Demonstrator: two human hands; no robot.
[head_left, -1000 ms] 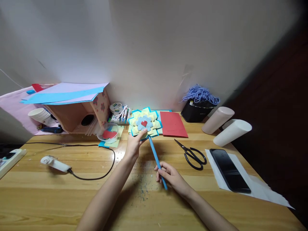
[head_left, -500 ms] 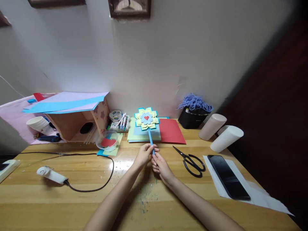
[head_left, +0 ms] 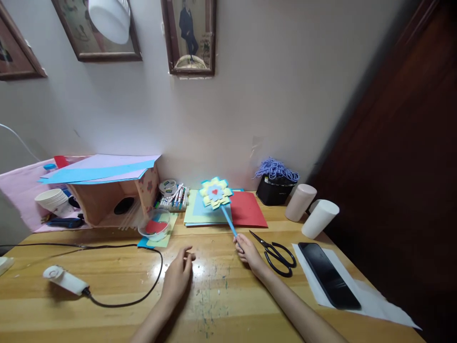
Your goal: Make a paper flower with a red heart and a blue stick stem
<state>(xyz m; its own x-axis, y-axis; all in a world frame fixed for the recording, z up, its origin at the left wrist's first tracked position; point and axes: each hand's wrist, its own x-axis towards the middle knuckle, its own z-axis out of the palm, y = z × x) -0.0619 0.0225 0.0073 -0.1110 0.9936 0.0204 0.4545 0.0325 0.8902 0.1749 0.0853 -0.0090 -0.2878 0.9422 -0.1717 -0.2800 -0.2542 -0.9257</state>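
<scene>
A paper flower [head_left: 215, 193] with layered yellow and blue petals and a small red heart at its centre leans up and to the left on a blue stem [head_left: 229, 220]. Closed around the lower end of that stem is my right hand [head_left: 248, 252]. My left hand [head_left: 178, 271] is apart from the flower, over the wooden table, open and loosely bent with nothing in it. Just right of my right hand lie black-handled scissors [head_left: 276, 252]. Behind the flower are sheets of green paper [head_left: 191, 216] and red paper [head_left: 250, 209].
At left stand a pink box [head_left: 93, 209] and a clear bowl [head_left: 167, 224] holding red paper. A cable [head_left: 124, 305] runs to a white device [head_left: 66, 280]. To the right are a phone [head_left: 328, 274], white cylinders [head_left: 320, 219] and a black holder [head_left: 274, 191] with purple yarn.
My left hand has let go of the stem and moved left and down. My right hand keeps the flower, now tilted more to the left. The camera view has tipped upward.
</scene>
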